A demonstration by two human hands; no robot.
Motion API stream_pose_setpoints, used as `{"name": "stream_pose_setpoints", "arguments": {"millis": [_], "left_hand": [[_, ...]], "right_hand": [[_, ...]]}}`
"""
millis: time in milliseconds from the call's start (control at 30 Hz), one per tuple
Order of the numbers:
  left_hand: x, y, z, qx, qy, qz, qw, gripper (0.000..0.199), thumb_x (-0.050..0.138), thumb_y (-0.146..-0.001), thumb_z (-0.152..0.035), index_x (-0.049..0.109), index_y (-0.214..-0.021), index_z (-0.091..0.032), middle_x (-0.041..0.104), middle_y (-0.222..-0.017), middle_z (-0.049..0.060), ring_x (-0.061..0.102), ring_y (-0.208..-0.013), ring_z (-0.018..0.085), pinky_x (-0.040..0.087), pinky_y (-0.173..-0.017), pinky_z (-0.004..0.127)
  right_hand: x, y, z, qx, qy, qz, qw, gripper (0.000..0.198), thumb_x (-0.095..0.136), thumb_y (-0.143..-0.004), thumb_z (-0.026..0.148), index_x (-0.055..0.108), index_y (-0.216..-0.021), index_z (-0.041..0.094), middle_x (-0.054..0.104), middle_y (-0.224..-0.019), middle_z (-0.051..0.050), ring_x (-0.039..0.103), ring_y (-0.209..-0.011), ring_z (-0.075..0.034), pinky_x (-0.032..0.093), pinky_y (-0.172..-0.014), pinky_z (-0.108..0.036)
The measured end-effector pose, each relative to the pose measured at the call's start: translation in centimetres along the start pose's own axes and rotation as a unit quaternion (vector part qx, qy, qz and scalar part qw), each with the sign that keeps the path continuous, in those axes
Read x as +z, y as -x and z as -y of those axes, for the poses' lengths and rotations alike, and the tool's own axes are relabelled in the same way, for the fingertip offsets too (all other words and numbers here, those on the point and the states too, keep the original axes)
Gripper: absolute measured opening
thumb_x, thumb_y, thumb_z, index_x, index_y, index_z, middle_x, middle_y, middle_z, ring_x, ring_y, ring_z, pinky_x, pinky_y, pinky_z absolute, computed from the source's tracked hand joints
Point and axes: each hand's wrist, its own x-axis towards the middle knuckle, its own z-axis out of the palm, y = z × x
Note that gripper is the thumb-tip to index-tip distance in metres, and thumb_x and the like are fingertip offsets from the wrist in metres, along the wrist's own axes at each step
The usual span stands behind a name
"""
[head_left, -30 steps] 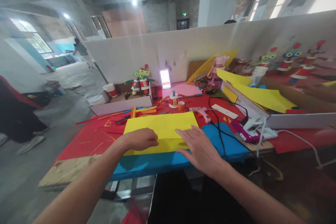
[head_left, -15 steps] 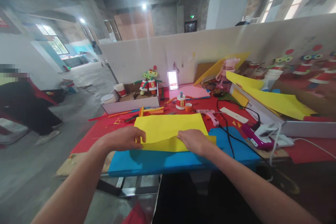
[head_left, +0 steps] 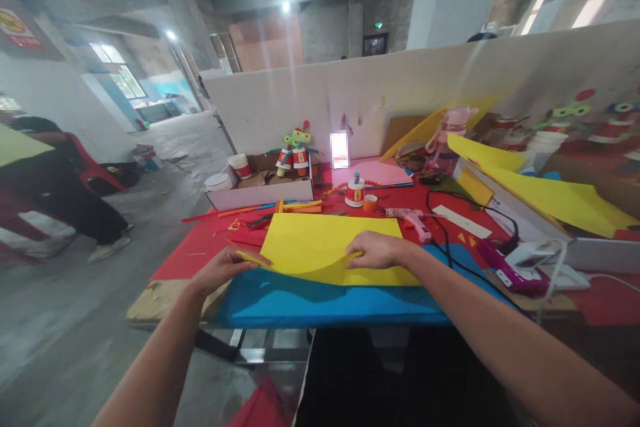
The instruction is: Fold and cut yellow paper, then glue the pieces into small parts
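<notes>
The yellow sheet [head_left: 310, 240] lies across the front of the surface [head_left: 210, 217], partly over a blue sheet [head_left: 350, 307] that covers the near edge. At its near left corner, the fingers of the left hand [head_left: 225, 267] pinch the paper, thumb against fingertips. The right hand [head_left: 375, 250] comes in from the other side with its fingers curled, gripping the sheet's near border to the right of the middle. Between the two hands that border bends into a shallow curve, while the far part of the sheet lies flat. Just beyond the sheet stand a red-and-white cup body [head_left: 355, 193] with coiled arms and, close beside it on the right, an orange ring [head_left: 370, 203]. To the right of these a pink glue gun [head_left: 413, 220] rests on its side, near a white strip [head_left: 461, 221] and a purple power strip [head_left: 513, 270]. Farther back on the left, two green-headed figures [head_left: 300, 155] stand at a shallow white box [head_left: 260, 195]. More yellow paper [head_left: 545, 190] hangs over a larger box at right, and a pink bottle [head_left: 450, 137] stands behind it.
</notes>
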Motion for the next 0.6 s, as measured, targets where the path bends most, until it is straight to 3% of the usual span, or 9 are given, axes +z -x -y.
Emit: {"name": "stream_pose_setpoints", "arguments": {"millis": [133,367,500,600], "left_hand": [[1.2,0.4,0.6,-0.053,0.059,-0.045,0.996,0.037,0.074,-0.066,-0.048,0.075,-0.082,-0.014,0.075,-0.081,0.008,0.066,-0.079,0.023,0.053,-0.075,0.035],[2.8,0.7,0.2,-0.078,0.092,-0.138,0.983,0.039,0.076,-0.060,-0.049,0.064,-0.061,-0.012,0.062,-0.052,0.003,0.057,-0.056,0.017,0.042,-0.050,0.025],[3.2,0.7,-0.2,-0.087,0.082,-0.156,0.980,0.038,0.076,-0.058,-0.046,0.055,-0.051,-0.015,0.052,-0.042,-0.002,0.050,-0.050,0.014,0.036,-0.048,0.024],[3.3,0.4,-0.1,-0.108,0.075,-0.144,0.981,0.036,0.075,-0.057,-0.046,0.058,-0.057,-0.015,0.057,-0.049,0.000,0.050,-0.051,0.013,0.036,-0.049,0.024]], "right_hand": [[-0.8,-1.2,0.6,-0.026,0.023,0.113,0.993,0.029,0.057,-0.083,0.040,0.070,-0.080,0.015,0.066,-0.073,-0.004,0.051,-0.064,-0.015,0.029,-0.056,-0.025],[-0.1,-2.6,-1.7,0.028,-0.057,0.138,0.988,0.044,0.051,-0.082,0.055,0.051,-0.060,0.017,0.045,-0.058,0.004,0.038,-0.055,-0.011,0.026,-0.053,-0.026],[0.2,-3.4,-3.0,0.056,-0.100,0.158,0.981,0.048,0.054,-0.077,0.061,0.042,-0.057,0.019,0.038,-0.057,0.006,0.034,-0.054,-0.010,0.024,-0.052,-0.026],[0.2,-3.8,-3.2,0.067,-0.118,0.171,0.976,0.048,0.055,-0.075,0.061,0.041,-0.057,0.019,0.037,-0.057,0.006,0.033,-0.055,-0.010,0.024,-0.052,-0.026]]}}
